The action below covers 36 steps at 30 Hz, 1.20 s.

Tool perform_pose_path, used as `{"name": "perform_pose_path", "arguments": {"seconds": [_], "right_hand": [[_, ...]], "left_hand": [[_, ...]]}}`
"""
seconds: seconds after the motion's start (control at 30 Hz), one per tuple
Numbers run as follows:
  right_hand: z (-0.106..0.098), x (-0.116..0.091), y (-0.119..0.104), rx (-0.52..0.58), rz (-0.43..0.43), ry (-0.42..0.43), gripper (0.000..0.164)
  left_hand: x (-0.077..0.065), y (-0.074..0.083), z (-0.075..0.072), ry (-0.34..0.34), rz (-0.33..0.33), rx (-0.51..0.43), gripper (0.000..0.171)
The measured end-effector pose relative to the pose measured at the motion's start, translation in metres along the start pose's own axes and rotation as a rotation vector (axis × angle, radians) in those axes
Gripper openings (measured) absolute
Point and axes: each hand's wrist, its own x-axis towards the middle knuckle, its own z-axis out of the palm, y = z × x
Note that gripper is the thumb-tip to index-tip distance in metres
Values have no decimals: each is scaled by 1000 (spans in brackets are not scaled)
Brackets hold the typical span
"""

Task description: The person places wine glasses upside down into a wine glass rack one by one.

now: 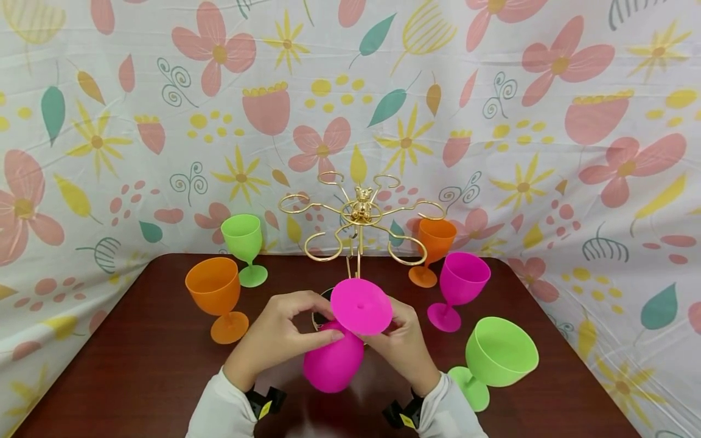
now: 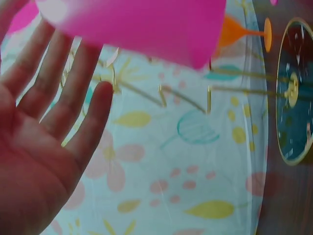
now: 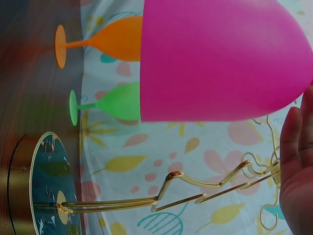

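Both hands hold a magenta goblet (image 1: 334, 365) upside down, its foot tilted up toward the head camera and its bowl hanging down. In the head view, the left hand (image 1: 279, 334) has its thumb on the bowl near the stem, with the index finger curved behind. The right hand (image 1: 402, 344) pinches the goblet at the stem, just under the foot; part of its grip is hidden. Directly behind the hands stands a gold wire goblet rack (image 1: 362, 207) with several open loops and a bear figure on top. Its round base (image 3: 20, 183) shows in the right wrist view.
An orange goblet (image 1: 215, 289) and a green goblet (image 1: 243, 240) stand upright at left. At right stand another orange goblet (image 1: 435, 240), a magenta goblet (image 1: 464, 277) and a green goblet (image 1: 501, 353). Behind the dark table (image 1: 137, 365) hangs a flowered cloth (image 1: 482, 176).
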Motion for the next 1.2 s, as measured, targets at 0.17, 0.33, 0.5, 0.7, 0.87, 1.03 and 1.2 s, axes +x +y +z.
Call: {"name": "perform_pose_path", "arguments": {"seconds": [0.17, 0.33, 0.5, 0.7, 0.87, 1.03, 1.2], "right_hand": [[1, 0, 3, -27, -41, -23, 41], [2, -1, 2, -14, -56, -30, 40], [3, 0, 1, 12, -92, -48, 39], [0, 4, -2, 20, -51, -81, 34], [-3, 9, -16, 8, -17, -57, 24], [-5, 11, -27, -18, 77, -35, 19], [-5, 9, -23, -71, 61, -1, 24]], "left_hand": [[3, 9, 12, 50, 18, 3, 36], [2, 10, 15, 65, 27, -45, 36], [0, 10, 12, 52, 54, -47, 31], [0, 10, 1, 40, 103, -10, 27], [-6, 16, -17, 54, 113, -27, 34], [-12, 14, -34, 172, 102, 11, 35], [-8, 11, -42, 333, 57, -70, 28]]}}
